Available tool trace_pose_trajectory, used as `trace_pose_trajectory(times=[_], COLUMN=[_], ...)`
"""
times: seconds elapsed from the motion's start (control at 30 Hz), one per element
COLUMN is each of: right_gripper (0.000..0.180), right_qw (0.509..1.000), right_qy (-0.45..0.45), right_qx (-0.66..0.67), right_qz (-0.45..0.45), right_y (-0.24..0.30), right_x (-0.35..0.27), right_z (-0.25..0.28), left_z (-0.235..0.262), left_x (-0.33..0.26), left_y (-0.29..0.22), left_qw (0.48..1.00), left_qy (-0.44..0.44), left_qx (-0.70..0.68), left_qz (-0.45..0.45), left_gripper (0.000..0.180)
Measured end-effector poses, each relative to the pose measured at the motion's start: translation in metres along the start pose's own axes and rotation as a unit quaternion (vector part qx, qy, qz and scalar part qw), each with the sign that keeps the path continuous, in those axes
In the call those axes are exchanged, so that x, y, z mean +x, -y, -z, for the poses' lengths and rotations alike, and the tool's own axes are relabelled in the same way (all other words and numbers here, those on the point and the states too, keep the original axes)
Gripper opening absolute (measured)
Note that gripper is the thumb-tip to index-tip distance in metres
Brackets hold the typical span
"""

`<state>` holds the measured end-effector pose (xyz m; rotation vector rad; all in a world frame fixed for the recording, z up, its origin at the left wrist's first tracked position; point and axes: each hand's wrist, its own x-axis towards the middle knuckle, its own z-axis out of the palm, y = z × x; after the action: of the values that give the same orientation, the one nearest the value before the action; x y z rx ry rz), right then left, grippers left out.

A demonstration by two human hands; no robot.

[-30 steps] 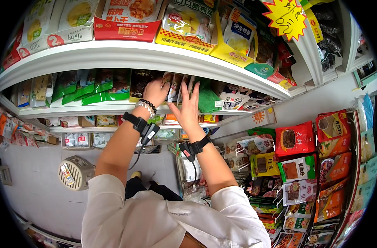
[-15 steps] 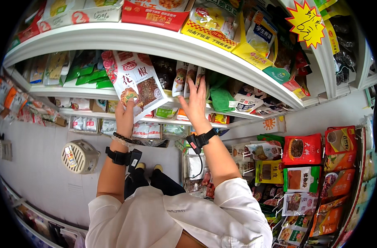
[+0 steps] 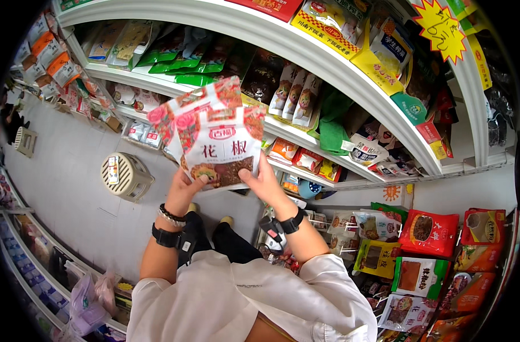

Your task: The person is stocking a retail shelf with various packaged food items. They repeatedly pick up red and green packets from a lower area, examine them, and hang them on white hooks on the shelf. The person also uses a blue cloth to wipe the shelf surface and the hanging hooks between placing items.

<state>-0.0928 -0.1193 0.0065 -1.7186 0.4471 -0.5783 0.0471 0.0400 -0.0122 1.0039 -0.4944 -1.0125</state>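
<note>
In front of the shelves I hold a few flat white-and-red spice packets fanned together. The front spice packet (image 3: 226, 131) has a clear window with dark reddish-brown spice at its lower edge. Behind it, the tops of similar spice packets (image 3: 200, 94) stick out to the upper left. My left hand (image 3: 183, 188) is closed on their lower left, thumb on the front. At the lower right corner my right hand (image 3: 265, 185) grips with its thumb on top; the fingers behind are hidden. A row of slim white packets (image 3: 294, 94) stands on the shelf beyond.
A white curved shelf edge (image 3: 203, 25) spans above my hands. Green packets (image 3: 197, 60) lie on the shelf at the back left. A beige plastic stool (image 3: 129, 176) stands on the floor at left. Hanging spice bags (image 3: 422, 276) fill the rack at right.
My right hand has left the row of packets on the shelf and come back toward me. One packet in my left hand has become a fanned stack held in both hands. The view has shifted.
</note>
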Motion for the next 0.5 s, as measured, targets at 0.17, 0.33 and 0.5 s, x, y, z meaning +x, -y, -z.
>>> trace_pose_trajectory(times=[0.17, 0.33, 0.5], right_gripper=[0.044, 0.037, 0.054], right_qw=[0.995, 0.954, 0.814], right_qy=[-0.053, -0.239, -0.008], right_qx=[0.063, 0.182, 0.580], right_qz=[-0.064, -0.001, 0.041], right_y=[0.021, 0.049, 0.078], right_x=[-0.043, -0.069, -0.083], right_z=[-0.021, -0.026, -0.026], left_z=[-0.007, 0.022, 0.058], left_x=[-0.041, -0.058, -0.069], left_y=[-0.019, -0.041, -0.050], left_qw=[0.998, 0.997, 0.999], left_qy=[-0.010, -0.035, -0.009], left_qx=[0.059, 0.061, -0.009], left_qz=[-0.011, -0.043, -0.039], left_gripper=[0.037, 0.029, 0.023])
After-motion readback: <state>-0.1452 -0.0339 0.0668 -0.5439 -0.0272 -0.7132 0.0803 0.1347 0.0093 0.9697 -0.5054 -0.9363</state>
